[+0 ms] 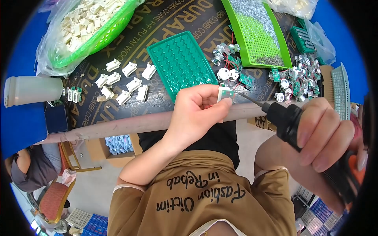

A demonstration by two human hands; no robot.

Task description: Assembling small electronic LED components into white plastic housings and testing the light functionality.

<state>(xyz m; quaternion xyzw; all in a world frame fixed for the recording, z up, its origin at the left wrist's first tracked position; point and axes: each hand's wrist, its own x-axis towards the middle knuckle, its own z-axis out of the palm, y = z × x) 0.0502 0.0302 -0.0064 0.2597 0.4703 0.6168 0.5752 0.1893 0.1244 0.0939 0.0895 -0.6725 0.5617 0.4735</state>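
My left hand [195, 114] pinches a small white plastic housing with a green circuit board [226, 94] on it, just over the table's near edge. My right hand [325, 131] is wrapped round a black power screwdriver [284, 121]. Its thin bit points left at the board; whether the tip touches it I cannot tell. Just beyond my left hand lie silver reflector cups [224, 74] with red wires and small green boards. A green moulded tray [183, 63] sits beyond that hand, its surface full of small recesses.
Loose white housings [134, 84] lie left of the tray. A lime basket [118, 33] holds many more. At the back right stands a lime perforated tray [258, 47] with small screws, beside a heap of reflector assemblies [297, 80]. A translucent cup [33, 91] lies far left.
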